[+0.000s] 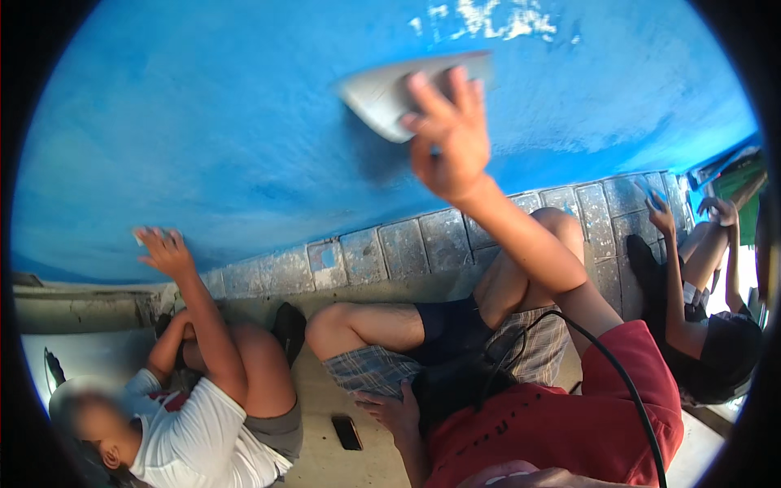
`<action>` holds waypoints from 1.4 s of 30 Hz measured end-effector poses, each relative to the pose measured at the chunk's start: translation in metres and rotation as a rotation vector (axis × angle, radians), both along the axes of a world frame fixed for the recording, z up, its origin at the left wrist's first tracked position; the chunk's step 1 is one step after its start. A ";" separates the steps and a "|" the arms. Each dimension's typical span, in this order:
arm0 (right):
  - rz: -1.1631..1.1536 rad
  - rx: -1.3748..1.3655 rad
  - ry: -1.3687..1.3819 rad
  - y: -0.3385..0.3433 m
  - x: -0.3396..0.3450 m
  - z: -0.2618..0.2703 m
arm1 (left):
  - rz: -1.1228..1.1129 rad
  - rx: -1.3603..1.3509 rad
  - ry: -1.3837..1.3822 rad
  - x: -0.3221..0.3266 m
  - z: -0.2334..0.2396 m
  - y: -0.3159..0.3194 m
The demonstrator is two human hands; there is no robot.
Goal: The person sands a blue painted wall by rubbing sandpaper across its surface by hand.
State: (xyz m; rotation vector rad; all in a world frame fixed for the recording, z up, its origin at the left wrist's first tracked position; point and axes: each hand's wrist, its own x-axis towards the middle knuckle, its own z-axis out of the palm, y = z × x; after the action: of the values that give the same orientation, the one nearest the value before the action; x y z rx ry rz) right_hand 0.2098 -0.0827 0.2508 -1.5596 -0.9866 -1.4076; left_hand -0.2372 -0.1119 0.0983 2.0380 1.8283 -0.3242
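Observation:
My right hand (pixel 448 137) is raised over a blue painted wall (pixel 244 122). It holds a pale, bent sheet that looks like sandpaper (pixel 375 100), fingers spread over one side; motion blurs both. Part of the sheet curls away from the wall and casts a shadow below it. White patches (pixel 506 21) show through the paint above. Low at my side, my left hand (pixel 387 407) rests by the plaid shorts (pixel 375 366), with fingers apart and nothing visible in it.
A person in a white shirt (pixel 189 433) sits at left, one hand (pixel 165 250) at the wall. Another person (pixel 726 354) sits at right, holding a bluish piece. Grey paving blocks (pixel 403 247) edge the wall. A phone (pixel 347 433) lies on the floor; a black cable (pixel 628 390) crosses my shirt.

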 end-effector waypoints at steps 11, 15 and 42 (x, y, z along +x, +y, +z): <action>0.020 -0.005 -0.066 -0.005 0.008 -0.006 | 0.056 -0.048 0.026 0.008 0.005 0.002; -0.037 0.129 -0.080 -0.032 0.032 0.026 | 0.074 -0.071 0.043 0.012 0.011 0.001; -0.209 0.284 -0.116 -0.097 0.069 0.050 | 0.051 -0.046 0.041 0.010 0.006 0.005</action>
State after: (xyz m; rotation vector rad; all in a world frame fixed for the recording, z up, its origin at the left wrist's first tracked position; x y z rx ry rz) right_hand 0.2792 -0.1795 0.3013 -1.4114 -0.6669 -1.7171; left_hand -0.2275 -0.1067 0.1038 1.9644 1.8754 -0.3931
